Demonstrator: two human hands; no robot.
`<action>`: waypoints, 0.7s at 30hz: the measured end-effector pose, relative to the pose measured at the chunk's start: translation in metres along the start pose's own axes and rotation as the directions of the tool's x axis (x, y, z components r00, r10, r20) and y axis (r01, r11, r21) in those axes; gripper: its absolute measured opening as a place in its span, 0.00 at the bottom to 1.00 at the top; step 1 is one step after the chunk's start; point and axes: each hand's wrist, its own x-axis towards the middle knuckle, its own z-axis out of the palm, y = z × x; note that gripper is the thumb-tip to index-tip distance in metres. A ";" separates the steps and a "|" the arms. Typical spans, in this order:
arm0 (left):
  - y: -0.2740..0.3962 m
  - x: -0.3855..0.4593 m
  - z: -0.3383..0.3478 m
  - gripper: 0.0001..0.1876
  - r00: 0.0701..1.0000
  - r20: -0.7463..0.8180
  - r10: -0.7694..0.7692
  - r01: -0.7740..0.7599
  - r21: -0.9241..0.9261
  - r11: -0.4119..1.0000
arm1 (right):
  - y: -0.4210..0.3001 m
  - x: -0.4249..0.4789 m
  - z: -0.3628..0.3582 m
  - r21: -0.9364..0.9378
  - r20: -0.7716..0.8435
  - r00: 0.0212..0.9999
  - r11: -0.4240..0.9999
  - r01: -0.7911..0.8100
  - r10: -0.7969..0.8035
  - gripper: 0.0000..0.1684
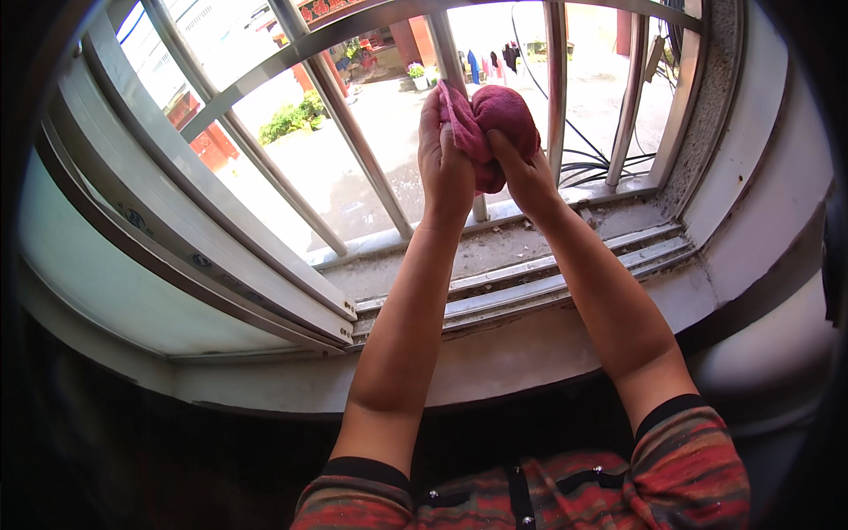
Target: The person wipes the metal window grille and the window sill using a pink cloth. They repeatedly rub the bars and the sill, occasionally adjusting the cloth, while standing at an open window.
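Both my arms reach forward over the window sill to a vertical metal bar (pixel 447 40) of the window grille. A pink cloth (pixel 505 119) is bunched around this bar. My left hand (pixel 445 162) presses the cloth's left side, with a fold of it lying along the fingers. From the right, my right hand (pixel 527 172) grips the thicker bundle, its thumb lying over the cloth. Folds of the cloth hide most of the fingers and the wrapped stretch of bar. Below the hands, the foot of the bar meets the grille's bottom rail (pixel 583 194).
More upright bars (pixel 358 146) stand on both sides, joined by a curved crossbar (pixel 265 76). Sliding window sashes (pixel 218 218) fill the left. Metal tracks (pixel 503 295) and a dirty sill (pixel 503 246) with debris lie below. Black cables (pixel 589 162) hang outside at right.
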 end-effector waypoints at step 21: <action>-0.001 -0.027 0.002 0.15 0.664 -0.130 -0.736 0.703 -0.229 0.674 | 0.016 0.002 -0.009 -0.065 -0.059 0.844 0.842 -0.535 0.532 0.43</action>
